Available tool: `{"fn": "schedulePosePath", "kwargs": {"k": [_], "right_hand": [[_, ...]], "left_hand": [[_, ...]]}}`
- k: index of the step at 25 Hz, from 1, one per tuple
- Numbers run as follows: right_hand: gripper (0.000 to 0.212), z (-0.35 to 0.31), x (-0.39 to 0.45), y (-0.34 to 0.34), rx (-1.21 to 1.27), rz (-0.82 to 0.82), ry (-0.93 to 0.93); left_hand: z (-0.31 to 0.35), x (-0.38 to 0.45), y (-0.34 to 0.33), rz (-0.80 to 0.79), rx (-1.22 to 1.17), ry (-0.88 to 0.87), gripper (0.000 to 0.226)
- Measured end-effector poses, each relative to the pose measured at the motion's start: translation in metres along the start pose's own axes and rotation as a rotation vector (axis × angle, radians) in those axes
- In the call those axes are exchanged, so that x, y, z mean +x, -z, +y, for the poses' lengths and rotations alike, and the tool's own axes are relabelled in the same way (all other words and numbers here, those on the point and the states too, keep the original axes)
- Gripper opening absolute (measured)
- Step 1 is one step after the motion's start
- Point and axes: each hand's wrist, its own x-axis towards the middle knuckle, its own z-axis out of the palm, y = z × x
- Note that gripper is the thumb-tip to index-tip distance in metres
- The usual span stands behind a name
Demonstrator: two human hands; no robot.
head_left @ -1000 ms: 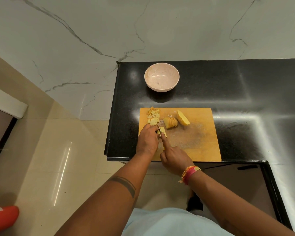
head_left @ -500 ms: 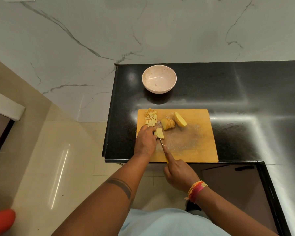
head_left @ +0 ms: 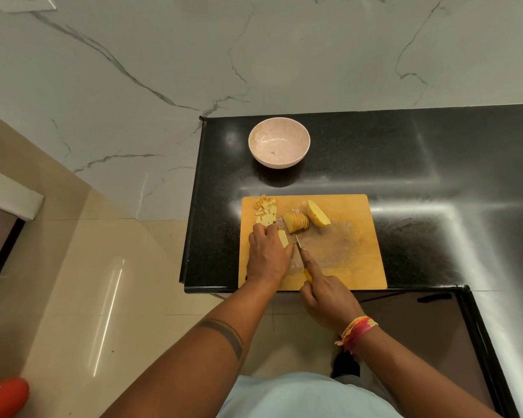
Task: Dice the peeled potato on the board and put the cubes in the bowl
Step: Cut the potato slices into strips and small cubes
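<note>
Presently the left hand [head_left: 267,251] pins a potato slice [head_left: 283,238] near the board's [head_left: 354,267] left edge, fingers curled clear of the blade. The right hand [head_left: 326,294] grips the knife [head_left: 299,247], forefinger along its spine for control. Finished cubes [head_left: 266,210] sit at the board's far-left corner, apparently parked clear. Sliced half [head_left: 296,222] and uncut half [head_left: 317,213] wait mid-board. The bowl [head_left: 279,142], beyond on the bench [head_left: 405,164], holds no cubes.

Glossy black speckled stone countertop [head_left: 405,164], with 1 pale pink round bowl [head_left: 279,142] and 1 rectangular wooden cutting board [head_left: 351,236] directly on it.
</note>
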Motion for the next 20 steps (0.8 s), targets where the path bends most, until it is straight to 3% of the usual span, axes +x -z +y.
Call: {"fn": "schedulePosePath", "kwargs": {"k": [9,20], "right_hand": [[0.078,0.003,0.008,-0.006,0.013,-0.035,-0.027],[0.081,-0.013,0.013,-0.019,-0.023,-0.051,0.04]], "left_hand": [[-0.027,0.009,0.012,-0.12,0.01,-0.186,0.045],[-0.036,0.007,0.015,-0.089,-0.047,-0.155,0.052]]}}
